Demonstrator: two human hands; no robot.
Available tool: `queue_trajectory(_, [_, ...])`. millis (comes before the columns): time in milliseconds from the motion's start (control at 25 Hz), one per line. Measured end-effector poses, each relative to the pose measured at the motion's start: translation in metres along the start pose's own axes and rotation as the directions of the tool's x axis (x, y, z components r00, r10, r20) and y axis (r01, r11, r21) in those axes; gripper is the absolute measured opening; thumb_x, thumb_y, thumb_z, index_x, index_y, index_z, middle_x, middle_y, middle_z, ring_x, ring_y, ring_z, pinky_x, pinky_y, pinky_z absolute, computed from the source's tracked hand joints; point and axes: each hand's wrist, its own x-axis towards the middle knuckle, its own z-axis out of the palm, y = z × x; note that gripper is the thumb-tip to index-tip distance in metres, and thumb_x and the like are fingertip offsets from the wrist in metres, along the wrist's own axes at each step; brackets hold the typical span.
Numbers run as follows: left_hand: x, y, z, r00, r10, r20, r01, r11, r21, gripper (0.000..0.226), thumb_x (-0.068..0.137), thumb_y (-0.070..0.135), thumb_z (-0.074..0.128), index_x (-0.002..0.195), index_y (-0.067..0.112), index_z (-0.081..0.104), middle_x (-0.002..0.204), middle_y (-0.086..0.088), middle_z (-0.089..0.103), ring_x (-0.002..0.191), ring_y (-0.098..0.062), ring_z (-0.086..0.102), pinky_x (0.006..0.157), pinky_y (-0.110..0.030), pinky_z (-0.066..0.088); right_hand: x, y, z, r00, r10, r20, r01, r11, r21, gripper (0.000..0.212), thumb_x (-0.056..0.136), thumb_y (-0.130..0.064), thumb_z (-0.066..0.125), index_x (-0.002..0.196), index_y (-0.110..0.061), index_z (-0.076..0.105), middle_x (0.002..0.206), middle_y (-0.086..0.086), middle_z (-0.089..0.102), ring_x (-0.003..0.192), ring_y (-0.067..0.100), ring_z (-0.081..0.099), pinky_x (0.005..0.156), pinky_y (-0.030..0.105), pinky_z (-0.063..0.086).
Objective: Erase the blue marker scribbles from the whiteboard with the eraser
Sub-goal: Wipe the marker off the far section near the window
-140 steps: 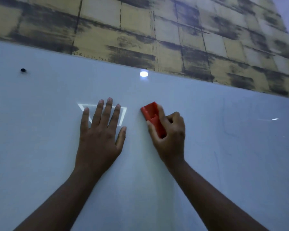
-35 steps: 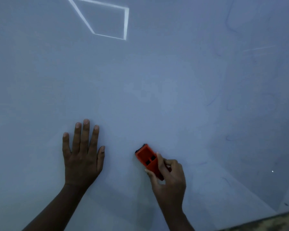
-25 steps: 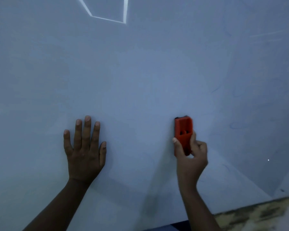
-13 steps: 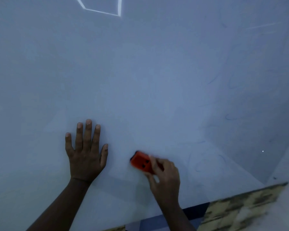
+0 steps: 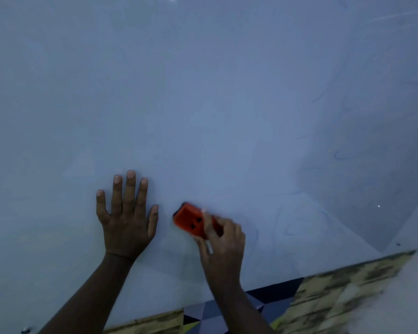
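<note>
A large whiteboard (image 5: 203, 92) fills most of the view, pale and dim. Faint blue marker scribbles (image 5: 297, 227) remain toward its right side. Below its lower edge is a strip of worn yellow tiled wall (image 5: 336, 292). The left hand (image 5: 127, 218) lies flat on the board, fingers straight and slightly spread, holding nothing. Just to its right, the right hand (image 5: 223, 244), blurred, grips an orange eraser (image 5: 191, 219). The eraser lies against the board, tilted, its far end sticking out up-left beyond the fingers (image 5: 206, 225) curled over it.
</note>
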Motion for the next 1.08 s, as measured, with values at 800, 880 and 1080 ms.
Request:
queue_trajectory(800, [-0.03, 0.005, 0.004, 1.0, 0.02, -0.009, -0.02, 1.0, 0.011, 0.069, 0.108, 0.039, 0.045, 0.168, 0.01, 0.025, 0.177, -0.012, 0.012, 0.164, -0.032, 0.009, 0.131, -0.057, 0.004, -0.051, 0.058, -0.005, -0.162, 0.644, 0.748, -0.609, -0.662, 0.438, 0.068, 0.089, -0.039, 0.076, 0.139, 0.001, 0.055, 0.118, 0.022, 0.066, 0.104, 0.035, 0.066, 0.092, 0.055, 0.055])
queue_trajectory(880, [-0.032, 0.005, 0.005, 1.0, 0.021, -0.006, -0.021, 1.0, 0.01, 0.07, 0.108, 0.039, 0.044, 0.168, 0.011, 0.023, 0.177, -0.012, 0.011, 0.164, -0.031, 0.009, 0.131, -0.057, 0.004, -0.036, 0.049, -0.012, -0.145, 0.595, 0.791, -0.555, -0.711, 0.433, 0.067, 0.094, -0.036, 0.072, 0.143, 0.003, 0.049, 0.111, 0.024, 0.062, 0.117, 0.038, 0.062, 0.108, 0.056, 0.048])
queue_trajectory(1080, [-0.038, 0.005, 0.006, 1.0, 0.021, -0.002, -0.021, 1.0, 0.001, 0.07, 0.108, 0.039, 0.043, 0.169, 0.012, 0.022, 0.178, -0.012, 0.01, 0.164, -0.031, 0.009, 0.131, -0.056, 0.004, 0.033, 0.004, -0.037, 0.064, 0.694, 0.717, -0.553, -0.574, 0.604, 0.043, 0.088, -0.034, 0.08, 0.114, -0.004, 0.063, 0.112, 0.021, 0.071, 0.101, 0.031, 0.071, 0.086, 0.048, 0.061])
